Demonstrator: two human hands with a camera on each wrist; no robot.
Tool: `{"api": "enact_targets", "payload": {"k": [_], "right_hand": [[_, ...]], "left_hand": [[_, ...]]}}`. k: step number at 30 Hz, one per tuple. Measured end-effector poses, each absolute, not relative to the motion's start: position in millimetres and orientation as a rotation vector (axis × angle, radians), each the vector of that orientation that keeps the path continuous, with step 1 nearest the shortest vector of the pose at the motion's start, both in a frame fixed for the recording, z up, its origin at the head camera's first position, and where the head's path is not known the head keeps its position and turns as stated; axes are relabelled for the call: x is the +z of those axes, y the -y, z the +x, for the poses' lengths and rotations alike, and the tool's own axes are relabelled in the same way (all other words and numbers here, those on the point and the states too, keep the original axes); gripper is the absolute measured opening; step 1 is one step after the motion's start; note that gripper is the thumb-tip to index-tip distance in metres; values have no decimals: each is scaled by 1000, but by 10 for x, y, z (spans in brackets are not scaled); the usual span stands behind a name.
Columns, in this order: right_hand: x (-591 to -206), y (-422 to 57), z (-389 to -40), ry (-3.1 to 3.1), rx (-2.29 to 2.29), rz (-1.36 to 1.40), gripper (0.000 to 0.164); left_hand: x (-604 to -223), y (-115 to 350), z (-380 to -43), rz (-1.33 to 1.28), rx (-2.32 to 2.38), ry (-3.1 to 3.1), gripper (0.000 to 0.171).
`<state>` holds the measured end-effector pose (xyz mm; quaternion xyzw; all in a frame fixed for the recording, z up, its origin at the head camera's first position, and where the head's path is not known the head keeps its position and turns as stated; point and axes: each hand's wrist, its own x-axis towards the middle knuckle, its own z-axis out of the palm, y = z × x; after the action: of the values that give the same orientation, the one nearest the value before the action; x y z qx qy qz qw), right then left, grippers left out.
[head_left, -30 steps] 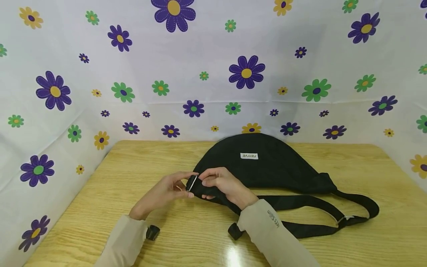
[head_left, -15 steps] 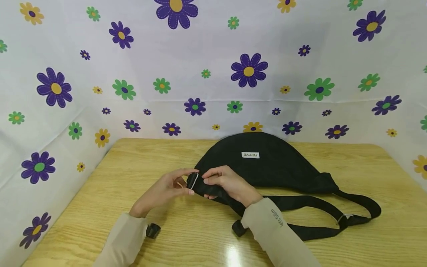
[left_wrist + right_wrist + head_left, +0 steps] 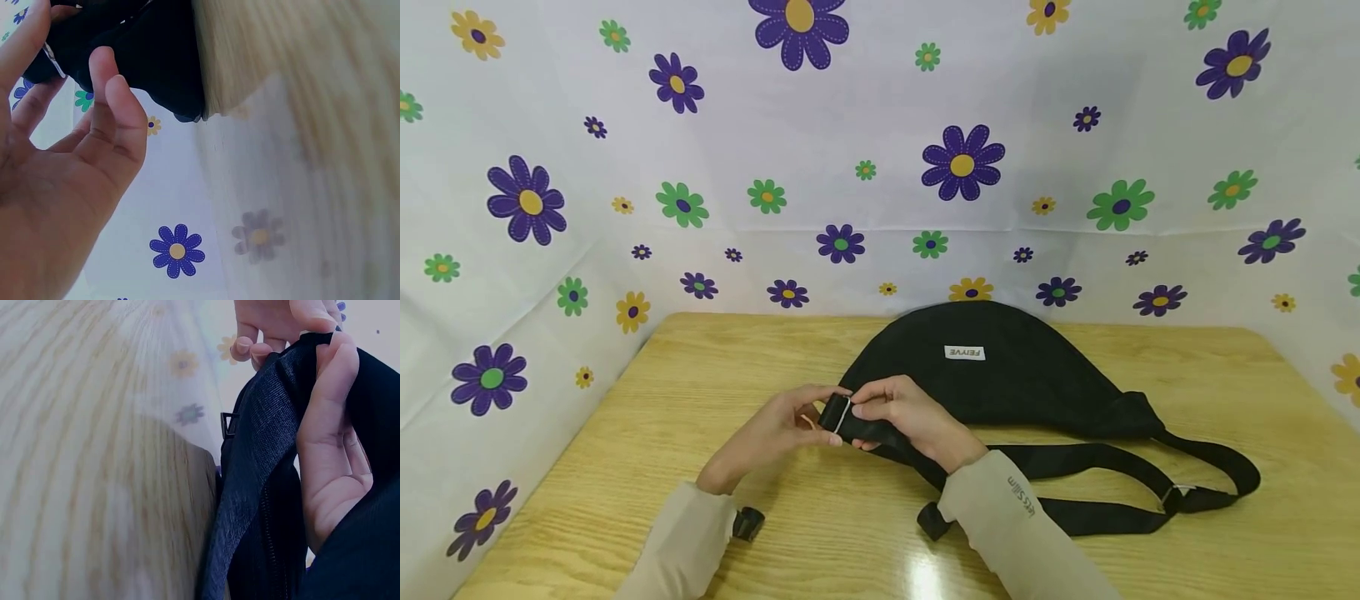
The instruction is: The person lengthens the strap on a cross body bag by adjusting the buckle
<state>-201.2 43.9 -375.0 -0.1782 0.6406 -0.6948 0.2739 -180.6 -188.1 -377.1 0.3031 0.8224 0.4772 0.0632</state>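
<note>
A black crescent-shaped waist bag (image 3: 992, 379) with a small white label (image 3: 964, 352) lies on the wooden table. At its left end, my left hand (image 3: 771, 433) pinches a strap slider buckle (image 3: 843, 415) with a silvery bar, thumb below and index finger above. Just to the right, my right hand (image 3: 913, 417) grips the black webbing strap (image 3: 876, 431) that runs through the buckle. In the right wrist view the strap (image 3: 265, 419) stretches up to both hands' fingertips. The remaining left fingers (image 3: 115, 109) curve loosely beside the bag in the left wrist view.
The rest of the strap (image 3: 1075, 452) loops across the table (image 3: 647, 450) to the right, with a second metal slider (image 3: 1176, 493) on it. Behind the table hangs a white flower-print cloth (image 3: 865, 200). Small black devices (image 3: 747, 523) sit at both sleeves.
Both hands keep their hold at the buckle, which has turned a little and shifted slightly right. The whole head view has drifted slightly; the bag stays in place.
</note>
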Motion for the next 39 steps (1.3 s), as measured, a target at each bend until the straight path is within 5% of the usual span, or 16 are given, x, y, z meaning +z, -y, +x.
{"api": "enact_targets", "payload": {"k": [39], "right_hand": [[-3742,-481,-2054,-1700,-1763,-567,24]], "left_hand": [[-3758,1876,-1779,936,1434,-2500,49]]}}
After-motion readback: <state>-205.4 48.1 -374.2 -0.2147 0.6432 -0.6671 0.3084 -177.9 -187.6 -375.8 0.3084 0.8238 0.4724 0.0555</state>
